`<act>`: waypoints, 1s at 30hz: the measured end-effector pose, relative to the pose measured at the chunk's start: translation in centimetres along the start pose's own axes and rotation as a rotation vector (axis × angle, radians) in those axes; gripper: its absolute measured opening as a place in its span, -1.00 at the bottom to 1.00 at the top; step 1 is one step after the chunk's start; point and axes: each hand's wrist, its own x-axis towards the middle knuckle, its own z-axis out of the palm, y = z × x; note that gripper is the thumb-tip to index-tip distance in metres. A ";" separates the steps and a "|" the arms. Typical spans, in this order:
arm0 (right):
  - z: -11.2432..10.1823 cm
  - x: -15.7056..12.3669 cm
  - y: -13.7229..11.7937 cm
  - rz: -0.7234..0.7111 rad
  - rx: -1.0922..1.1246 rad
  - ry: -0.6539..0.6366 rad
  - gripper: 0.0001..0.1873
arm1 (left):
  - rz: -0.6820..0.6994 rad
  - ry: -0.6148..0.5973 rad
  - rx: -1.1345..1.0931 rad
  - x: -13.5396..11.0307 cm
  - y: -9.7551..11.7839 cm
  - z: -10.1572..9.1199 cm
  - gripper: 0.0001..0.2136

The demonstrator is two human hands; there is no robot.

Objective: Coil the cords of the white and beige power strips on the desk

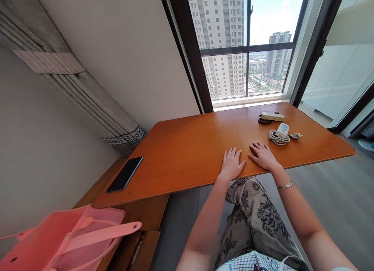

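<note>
My left hand lies flat near the front edge of the brown wooden table, fingers spread. Just right of it, my right hand also rests palm down with its fingers apart, a bracelet on that wrist. Neither hand holds anything. Beyond my right hand sits a white plug adapter or small power block with a coiled grey cable and a plug. Behind that lies a pale power strip with a black cord.
A black tablet or large phone lies at the table's left end. A pink bag stands at the lower left, beside the wooden cabinet. A window is behind the table, and a patterned curtain hangs at the left.
</note>
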 end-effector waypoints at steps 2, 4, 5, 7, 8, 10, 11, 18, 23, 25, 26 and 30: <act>0.1 0.0 0.1 -0.002 0.002 0.004 -0.32 | 0.001 0.007 0.002 0.0 -0.1 0.1 -0.45; 0.2 0.1 0.2 -0.004 0.001 0.006 -0.32 | 0.002 0.013 0.004 0.1 -0.1 0.2 -0.45; 0.3 0.1 0.2 -0.005 0.000 0.006 -0.32 | 0.002 0.014 0.003 0.1 -0.1 0.3 -0.45; 0.3 0.1 0.2 -0.005 -0.001 0.008 -0.32 | 0.003 0.013 0.003 0.1 -0.2 0.3 -0.44; 0.3 0.1 0.2 -0.004 -0.002 0.009 -0.33 | 0.003 0.013 0.004 0.1 -0.2 0.3 -0.44; 0.2 0.1 0.2 -0.002 -0.004 0.006 -0.32 | 0.005 0.012 0.006 0.1 -0.2 0.3 -0.44; 0.2 0.1 0.1 0.000 -0.005 0.004 -0.32 | 0.005 0.010 0.007 0.0 -0.1 0.2 -0.44; 0.1 0.0 0.0 0.002 -0.006 0.002 -0.32 | -0.001 -0.004 0.007 -0.1 0.1 -0.2 -0.45; 0.1 0.1 0.1 -0.001 -0.006 0.009 -0.32 | 0.000 -0.002 0.005 0.0 0.1 -0.1 -0.44; 0.2 0.1 0.2 -0.006 -0.004 0.010 -0.32 | 0.001 0.007 0.004 0.0 0.0 0.0 -0.45; 0.2 0.1 0.2 -0.008 -0.003 0.011 -0.33 | 0.002 0.013 0.003 0.0 0.0 0.1 -0.45; 0.2 0.1 0.2 -0.006 -0.005 0.010 -0.32 | 0.005 0.021 0.004 0.1 -0.1 0.2 -0.46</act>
